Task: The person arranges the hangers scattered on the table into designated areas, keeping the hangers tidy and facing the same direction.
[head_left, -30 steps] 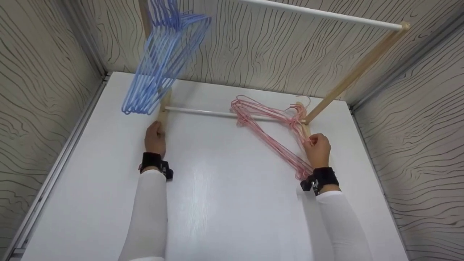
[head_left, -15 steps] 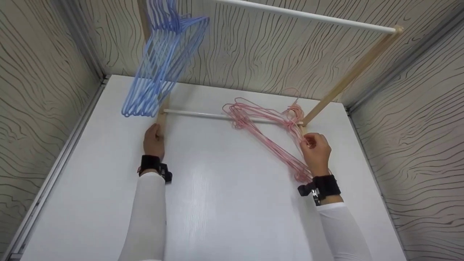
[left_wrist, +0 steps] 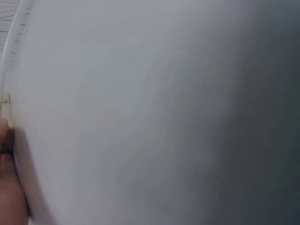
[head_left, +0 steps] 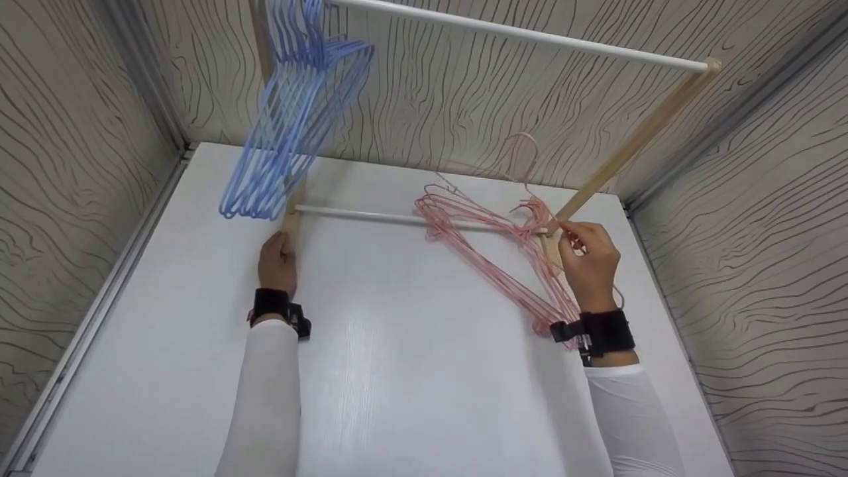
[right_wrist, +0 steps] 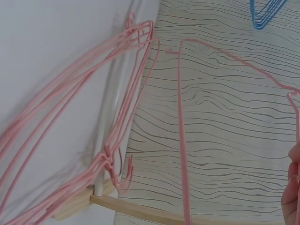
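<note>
My right hand (head_left: 593,262) pinches one pink wire hanger (right_wrist: 182,122) along its side. In the right wrist view, it stands apart from the other hangers. A pile of pink hangers (head_left: 500,281) lies at the rack's right foot, partly over the lower white rod (head_left: 358,213); several wires overlap. My left hand (head_left: 277,265) holds the front end of the rack's left wooden foot (head_left: 291,222). In the left wrist view, only part of that hand (left_wrist: 10,197) shows at the edge, with wood between the fingers.
Several blue hangers (head_left: 265,207) hang at the left end of the upper white rod (head_left: 517,30). A slanting wooden post (head_left: 636,147) supports its right end. The rack stands on a white tabletop (head_left: 397,364), between wood-patterned walls (head_left: 762,218).
My right hand has lifted one pink hanger off the pile, and its hook now rises above the rest. The left hand stays on the wooden foot. The view has shifted slightly.
</note>
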{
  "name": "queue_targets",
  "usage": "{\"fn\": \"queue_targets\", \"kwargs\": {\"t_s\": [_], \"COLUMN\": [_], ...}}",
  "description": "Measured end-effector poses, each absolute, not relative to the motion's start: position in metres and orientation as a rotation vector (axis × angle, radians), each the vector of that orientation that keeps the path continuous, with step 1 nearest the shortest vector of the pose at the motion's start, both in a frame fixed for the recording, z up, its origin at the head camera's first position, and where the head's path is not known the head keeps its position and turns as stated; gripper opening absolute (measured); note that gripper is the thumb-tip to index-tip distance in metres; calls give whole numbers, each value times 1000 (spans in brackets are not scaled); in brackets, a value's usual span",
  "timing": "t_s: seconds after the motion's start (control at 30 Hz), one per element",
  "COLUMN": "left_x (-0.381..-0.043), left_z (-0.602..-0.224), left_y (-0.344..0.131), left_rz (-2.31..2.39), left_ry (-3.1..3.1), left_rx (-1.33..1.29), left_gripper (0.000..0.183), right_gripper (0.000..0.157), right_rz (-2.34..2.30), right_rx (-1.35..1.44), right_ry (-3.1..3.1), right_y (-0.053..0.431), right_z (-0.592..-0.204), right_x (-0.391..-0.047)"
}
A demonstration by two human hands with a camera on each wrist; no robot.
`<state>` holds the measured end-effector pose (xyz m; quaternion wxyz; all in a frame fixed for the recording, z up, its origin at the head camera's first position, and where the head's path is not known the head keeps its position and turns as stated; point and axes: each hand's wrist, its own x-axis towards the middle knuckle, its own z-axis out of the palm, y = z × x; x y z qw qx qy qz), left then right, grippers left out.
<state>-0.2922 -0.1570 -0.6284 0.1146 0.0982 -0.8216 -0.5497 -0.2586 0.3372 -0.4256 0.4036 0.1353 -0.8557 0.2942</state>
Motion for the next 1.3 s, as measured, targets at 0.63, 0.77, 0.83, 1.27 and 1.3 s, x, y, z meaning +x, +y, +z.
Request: {"fn": "queue_targets", "kwargs": {"t_s": [0.63,0.77,0.83,1.27,1.3], "left_x": [-295,-293,-292,-295,-295], "left_z": [-633,-633,-634,-636,-635], "left_y": [-160,-160,-160,-155,-155], "left_rz": [-1535,-1562,-1580,-1535,-1545], "left_ry": [-2347,-2377,-2389,-2362,-2361], "left_rx": [212,251,257,245,251], "left_gripper": [29,43,44,40,40], "right_gripper": [11,11,10,8,8], "right_rz": [705,732,737,765,769], "right_rx": [346,337,333,312,307], "right_ry": [-1893,-1847,-1827,-1818,-1820], "right_y": [297,288,285,272,271], "right_z": [-374,-363,-359,-333,-332], "right_x": [-266,-268,-269,-287,-289]}}
